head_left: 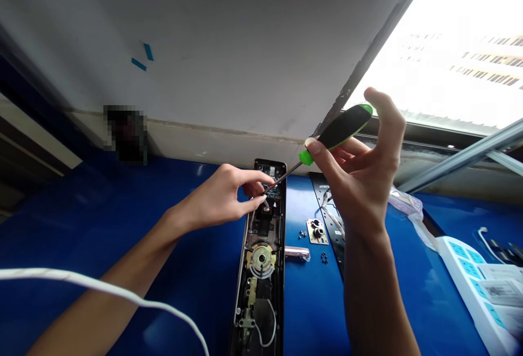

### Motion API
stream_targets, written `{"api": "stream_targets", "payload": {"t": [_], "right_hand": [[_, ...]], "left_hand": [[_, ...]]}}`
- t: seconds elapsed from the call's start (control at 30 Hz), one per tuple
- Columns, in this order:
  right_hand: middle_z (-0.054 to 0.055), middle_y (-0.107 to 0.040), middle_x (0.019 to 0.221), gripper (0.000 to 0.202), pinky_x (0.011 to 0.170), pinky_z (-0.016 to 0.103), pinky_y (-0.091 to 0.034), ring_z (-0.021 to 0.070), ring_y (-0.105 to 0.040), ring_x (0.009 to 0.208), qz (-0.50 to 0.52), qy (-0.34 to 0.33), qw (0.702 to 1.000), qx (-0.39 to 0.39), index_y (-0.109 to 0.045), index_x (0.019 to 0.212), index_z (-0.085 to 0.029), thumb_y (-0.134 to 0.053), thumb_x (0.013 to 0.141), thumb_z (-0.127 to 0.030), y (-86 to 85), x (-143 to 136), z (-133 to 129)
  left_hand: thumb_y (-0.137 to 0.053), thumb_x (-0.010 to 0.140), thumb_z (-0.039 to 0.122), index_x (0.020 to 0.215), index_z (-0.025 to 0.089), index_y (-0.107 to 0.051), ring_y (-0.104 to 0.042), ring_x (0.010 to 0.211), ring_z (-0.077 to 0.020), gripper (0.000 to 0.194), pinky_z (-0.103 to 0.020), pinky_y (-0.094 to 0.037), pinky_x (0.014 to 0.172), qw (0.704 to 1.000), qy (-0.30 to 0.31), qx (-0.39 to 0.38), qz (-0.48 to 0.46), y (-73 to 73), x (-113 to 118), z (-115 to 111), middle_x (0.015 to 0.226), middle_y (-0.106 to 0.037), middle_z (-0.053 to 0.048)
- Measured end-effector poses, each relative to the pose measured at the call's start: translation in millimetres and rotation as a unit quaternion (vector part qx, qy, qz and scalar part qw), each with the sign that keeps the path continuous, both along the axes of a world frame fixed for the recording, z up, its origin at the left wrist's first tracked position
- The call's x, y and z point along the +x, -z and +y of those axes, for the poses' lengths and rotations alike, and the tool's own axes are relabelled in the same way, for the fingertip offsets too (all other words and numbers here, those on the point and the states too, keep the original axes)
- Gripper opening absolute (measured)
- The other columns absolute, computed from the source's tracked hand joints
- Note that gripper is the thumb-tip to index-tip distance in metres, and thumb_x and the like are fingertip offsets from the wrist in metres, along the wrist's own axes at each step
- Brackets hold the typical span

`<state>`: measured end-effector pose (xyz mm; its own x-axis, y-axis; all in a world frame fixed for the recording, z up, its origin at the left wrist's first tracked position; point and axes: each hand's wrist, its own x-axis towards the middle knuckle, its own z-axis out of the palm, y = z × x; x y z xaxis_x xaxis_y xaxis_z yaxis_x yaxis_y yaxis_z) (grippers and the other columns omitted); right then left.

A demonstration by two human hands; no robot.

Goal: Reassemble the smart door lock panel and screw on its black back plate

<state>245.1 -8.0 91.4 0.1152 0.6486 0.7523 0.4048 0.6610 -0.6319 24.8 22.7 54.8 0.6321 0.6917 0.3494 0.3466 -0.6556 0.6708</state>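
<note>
A long, narrow device housing [265, 285], apparently an electronic door lock, lies open on the blue table. Inside it are a circuit board at the far end, a round metal mechanism [262, 258] and a white wire [273, 326]. My right hand [359, 170] grips a green and black screwdriver [345, 127] by its handle, thumb near the collar and index finger raised by the butt. The screwdriver slants down left toward the circuit board. My left hand [229, 192] pinches around the shaft's lower end, just above the board; the tip itself is hidden by the fingers.
Right of the housing lie a small metal plate with a round part [317, 231], loose screws [324, 258], a wrapped cylinder [297, 253] and a black panel [327, 209]. A white power strip [469, 285] stands farther right. A white cable [134, 296] crosses the left foreground.
</note>
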Motion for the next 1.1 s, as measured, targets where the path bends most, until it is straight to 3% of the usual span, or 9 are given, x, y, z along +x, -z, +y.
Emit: {"api": "stream_targets", "payload": {"t": [0.13, 0.23, 0.37, 0.53, 0.77, 1.1], "right_hand": [[0.006, -0.063, 0.139, 0.058, 0.081, 0.042, -0.070, 0.0237, -0.079, 0.093, -0.027, 0.045, 0.996, 0.066, -0.049, 0.142, -0.036, -0.074, 0.090, -0.030, -4.6, -8, 1], [0.006, -0.052, 0.153, 0.057, 0.080, 0.042, -0.070, 0.0224, -0.078, 0.094, -0.046, 0.037, 0.994, 0.089, -0.055, 0.141, -0.037, -0.075, 0.088, -0.025, -6.2, -11, -2], [0.004, -0.059, 0.147, 0.067, 0.082, 0.042, -0.070, 0.0216, -0.077, 0.093, -0.073, -0.019, 0.993, 0.093, -0.057, 0.142, -0.040, -0.079, 0.083, -0.016, -3.1, -14, -6], [0.003, -0.065, 0.142, 0.075, 0.079, 0.045, -0.070, 0.0243, -0.076, 0.095, -0.075, -0.031, 0.993, 0.084, -0.054, 0.144, -0.039, -0.080, 0.079, -0.011, 7.0, -22, -6], [0.003, -0.069, 0.137, 0.075, 0.076, 0.043, -0.069, 0.0242, -0.077, 0.093, -0.103, -0.018, 0.990, 0.098, -0.055, 0.146, -0.038, -0.077, 0.080, -0.009, 14.0, -32, -3], [0.002, -0.070, 0.136, 0.073, 0.073, 0.041, -0.069, 0.0222, -0.076, 0.089, -0.113, -0.027, 0.989, 0.096, -0.055, 0.146, -0.039, -0.075, 0.082, -0.009, 15.8, -33, -5]], "left_hand": [[-0.075, 0.092, 0.033, 0.128, 0.026, -0.072, -0.074, 0.100, -0.0188, 0.037, -0.030, -0.058, 0.091, 1.000, -0.003, 0.028, 0.013, -8.2, -11, 7, 0.118, -0.079, -0.001], [-0.075, 0.090, 0.034, 0.135, 0.028, -0.065, -0.068, 0.113, -0.0224, 0.046, -0.036, -0.055, 0.102, 0.999, 0.002, 0.024, 0.043, -9.1, -21, 14, 0.134, -0.069, -0.003], [-0.075, 0.086, 0.034, 0.136, 0.029, -0.057, -0.063, 0.119, -0.0253, 0.053, -0.040, -0.054, 0.105, 0.997, 0.003, -0.007, 0.083, 3.0, -24, 17, 0.138, -0.058, -0.005], [-0.079, 0.078, 0.046, 0.144, 0.030, -0.044, -0.067, 0.109, -0.0302, 0.076, -0.049, -0.059, 0.095, 0.990, -0.019, -0.041, 0.133, 15.4, -17, 15, 0.150, -0.042, -0.011], [-0.076, 0.080, 0.037, 0.142, 0.033, -0.044, -0.067, 0.110, -0.0292, 0.070, -0.049, -0.058, 0.099, 0.992, -0.003, -0.051, 0.119, 15.4, -17, 17, 0.149, -0.044, -0.009], [-0.078, 0.079, 0.040, 0.146, 0.033, -0.043, -0.067, 0.113, -0.0325, 0.076, -0.054, -0.056, 0.104, 0.992, -0.015, -0.044, 0.116, 21.4, -13, 15, 0.155, -0.037, -0.011]]}}
